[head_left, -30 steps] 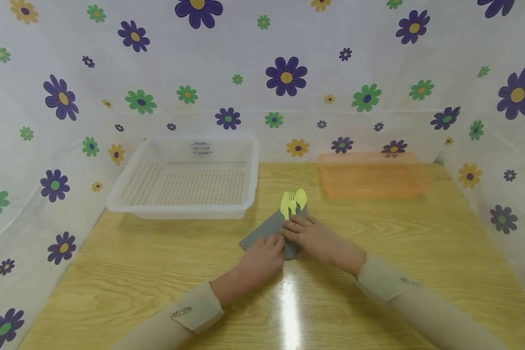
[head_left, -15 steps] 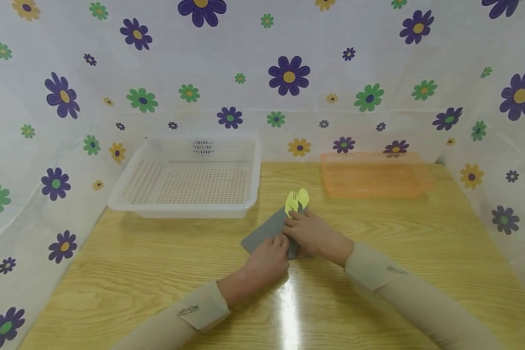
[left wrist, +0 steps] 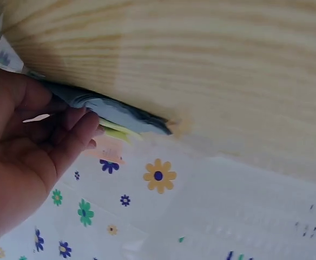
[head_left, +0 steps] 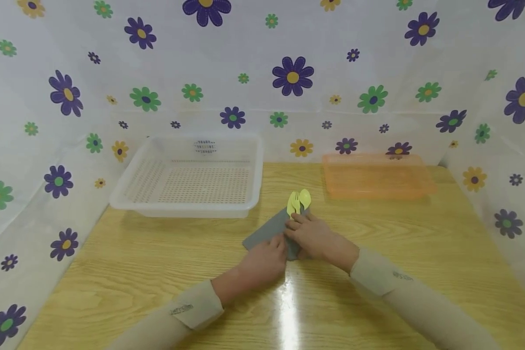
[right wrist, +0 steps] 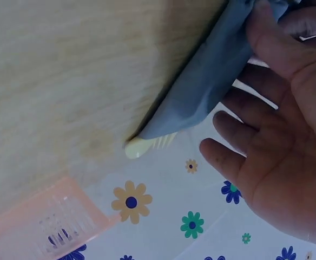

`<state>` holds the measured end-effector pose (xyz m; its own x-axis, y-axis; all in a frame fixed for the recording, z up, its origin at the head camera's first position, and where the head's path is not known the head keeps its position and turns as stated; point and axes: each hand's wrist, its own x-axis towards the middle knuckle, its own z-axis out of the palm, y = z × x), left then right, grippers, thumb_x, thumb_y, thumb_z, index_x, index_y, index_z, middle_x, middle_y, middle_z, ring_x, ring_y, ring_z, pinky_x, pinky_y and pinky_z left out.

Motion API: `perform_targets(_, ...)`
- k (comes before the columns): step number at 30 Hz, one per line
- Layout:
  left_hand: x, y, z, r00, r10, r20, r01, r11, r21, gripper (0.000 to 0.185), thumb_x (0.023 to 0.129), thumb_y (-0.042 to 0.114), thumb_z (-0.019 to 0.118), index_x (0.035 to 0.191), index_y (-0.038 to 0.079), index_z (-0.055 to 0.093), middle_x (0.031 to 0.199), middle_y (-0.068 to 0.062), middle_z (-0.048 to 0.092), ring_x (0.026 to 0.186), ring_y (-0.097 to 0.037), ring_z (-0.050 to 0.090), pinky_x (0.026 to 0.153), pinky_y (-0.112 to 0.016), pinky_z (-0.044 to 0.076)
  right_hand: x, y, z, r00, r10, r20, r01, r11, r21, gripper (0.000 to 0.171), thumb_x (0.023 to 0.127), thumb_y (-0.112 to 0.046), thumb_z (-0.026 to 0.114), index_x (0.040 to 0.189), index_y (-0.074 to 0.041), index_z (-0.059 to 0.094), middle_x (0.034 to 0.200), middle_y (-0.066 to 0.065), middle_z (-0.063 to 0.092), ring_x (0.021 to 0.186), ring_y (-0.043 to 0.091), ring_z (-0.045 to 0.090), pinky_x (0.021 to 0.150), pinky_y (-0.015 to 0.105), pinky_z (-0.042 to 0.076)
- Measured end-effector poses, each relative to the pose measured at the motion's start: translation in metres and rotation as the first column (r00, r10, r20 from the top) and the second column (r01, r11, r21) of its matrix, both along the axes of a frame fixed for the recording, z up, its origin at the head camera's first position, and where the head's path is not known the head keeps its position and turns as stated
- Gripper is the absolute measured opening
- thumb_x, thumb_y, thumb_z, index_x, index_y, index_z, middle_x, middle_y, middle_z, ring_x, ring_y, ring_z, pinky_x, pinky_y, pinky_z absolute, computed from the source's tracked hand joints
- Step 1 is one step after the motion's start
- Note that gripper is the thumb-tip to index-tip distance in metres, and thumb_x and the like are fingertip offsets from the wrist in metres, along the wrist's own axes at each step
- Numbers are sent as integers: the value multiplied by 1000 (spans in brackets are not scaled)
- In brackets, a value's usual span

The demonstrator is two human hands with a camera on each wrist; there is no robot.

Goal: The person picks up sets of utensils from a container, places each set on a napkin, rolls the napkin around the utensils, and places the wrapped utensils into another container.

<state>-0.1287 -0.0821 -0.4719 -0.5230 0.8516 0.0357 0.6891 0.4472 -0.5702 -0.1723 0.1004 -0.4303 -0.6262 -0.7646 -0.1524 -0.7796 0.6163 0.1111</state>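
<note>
Both hands are gripping the grey napkin (head_left: 269,232) on the bench (head_left: 157,272), left hand (head_left: 262,260) at its near end, right hand (head_left: 312,236) nearer the yellow cutlery (head_left: 298,201) sticking out the far end, long axis running away rightward.

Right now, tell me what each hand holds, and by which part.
Both hold the gray napkin wrapped around the yellow cutlery: the left hand at its near edge, the right hand pressing the fold over the handles.

Two hands (head_left: 288,248), three yellow utensils (head_left: 298,201), one grey cloth (head_left: 267,231), two trays (head_left: 192,182).
</note>
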Motion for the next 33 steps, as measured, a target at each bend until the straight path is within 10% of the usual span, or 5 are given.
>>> perform_targets(8,5,13,5,999,22,-42,-26,993,-112,21,97,24,61,102,13,79,115,-12,68,95,-18,59,68,-21,49,6,10,-9,998,32,45,-29,998,-55,46,92,-2,66,137,1,56,145,16,52,137,33,44,110,41,40)
perform_targets(14,9,5,-4,998,65,-24,-66,998,-21,31,101,21,56,118,0,70,118,-12,68,98,-18,63,75,-22,54,6,16,-17,983,68,172,-55,996,-77,47,100,6,47,146,6,41,156,22,35,145,38,31,114,45,32)
perform_targets(26,14,-2,2,999,18,27,-21,996,87,34,101,25,55,123,2,67,118,-11,70,103,-18,66,73,-22,55,6,26,-31,965,74,252,-45,992,-121,52,106,-11,36,153,5,24,162,22,16,151,36,13,119,48,23)
perform_targets(33,17,2,2,998,47,-37,-47,999,-17,35,102,25,53,128,5,65,123,-9,66,103,-14,60,71,-19,51,9,29,-32,969,30,246,10,987,-159,55,108,-27,36,154,2,27,163,18,19,151,33,14,120,47,21)
